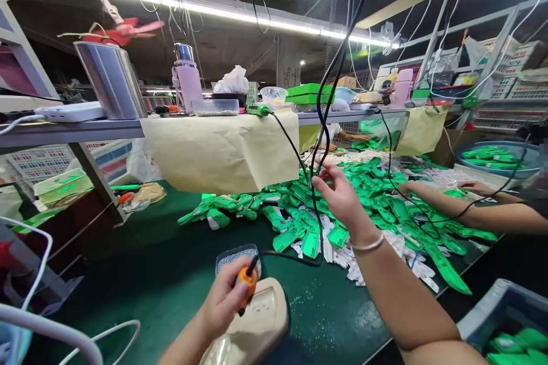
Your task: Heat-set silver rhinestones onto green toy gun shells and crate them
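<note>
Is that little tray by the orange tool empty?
Not empty: small grey granules lie across the tray, next to the left hand.

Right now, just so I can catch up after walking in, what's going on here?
The person's left hand grips an orange tool above a beige plastic piece, beside a small tray of granules. Their right hand is open next to a black cord, over a heap of green plastic pieces. A co-worker's hands reach over the same heap from the right.
</note>
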Action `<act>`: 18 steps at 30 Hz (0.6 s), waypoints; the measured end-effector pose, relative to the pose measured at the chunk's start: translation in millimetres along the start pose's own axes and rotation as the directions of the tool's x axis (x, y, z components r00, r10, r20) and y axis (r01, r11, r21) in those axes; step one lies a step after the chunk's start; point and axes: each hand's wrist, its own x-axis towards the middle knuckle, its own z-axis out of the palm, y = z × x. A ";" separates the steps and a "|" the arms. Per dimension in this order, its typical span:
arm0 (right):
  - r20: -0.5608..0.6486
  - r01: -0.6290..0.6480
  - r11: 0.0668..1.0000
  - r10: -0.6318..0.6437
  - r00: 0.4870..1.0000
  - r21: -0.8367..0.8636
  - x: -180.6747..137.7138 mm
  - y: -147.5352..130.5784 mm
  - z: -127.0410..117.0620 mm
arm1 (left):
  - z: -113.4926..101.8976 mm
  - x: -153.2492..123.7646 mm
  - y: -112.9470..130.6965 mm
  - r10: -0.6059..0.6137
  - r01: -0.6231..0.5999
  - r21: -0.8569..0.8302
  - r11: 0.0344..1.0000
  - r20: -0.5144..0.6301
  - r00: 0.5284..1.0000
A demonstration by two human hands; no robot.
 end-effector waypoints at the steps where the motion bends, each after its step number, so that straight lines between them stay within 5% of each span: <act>1: -0.016 0.024 1.000 -0.024 1.000 -0.019 5.5 -4.5 3.5 | -5.1 2.9 3.0 0.005 -0.008 -0.044 0.999 -0.075 0.997; 4: 0.013 0.012 0.993 -0.014 1.000 0.118 15.7 -13.7 10.5 | -16.7 21.8 18.1 0.100 -0.157 -0.121 0.980 -0.382 0.919; 8: 0.072 -0.110 0.895 0.088 0.994 0.432 17.2 -11.8 14.2 | -27.6 69.2 45.2 0.387 -0.377 0.176 0.910 -0.691 0.611; 11: 0.199 -0.268 0.826 0.192 0.961 0.496 24.9 -7.6 15.7 | -35.6 120.9 66.6 0.616 -0.430 0.447 0.785 -0.640 0.459; 14: 0.387 -0.396 0.812 0.231 0.893 0.429 41.5 -10.7 16.8 | -37.6 177.1 87.6 0.828 -0.540 0.629 0.559 -0.459 0.323; 18: 0.482 -0.249 0.891 0.039 0.875 0.380 68.6 -25.4 17.2 | -23.0 227.1 115.6 0.910 -0.636 0.674 0.377 -0.143 0.389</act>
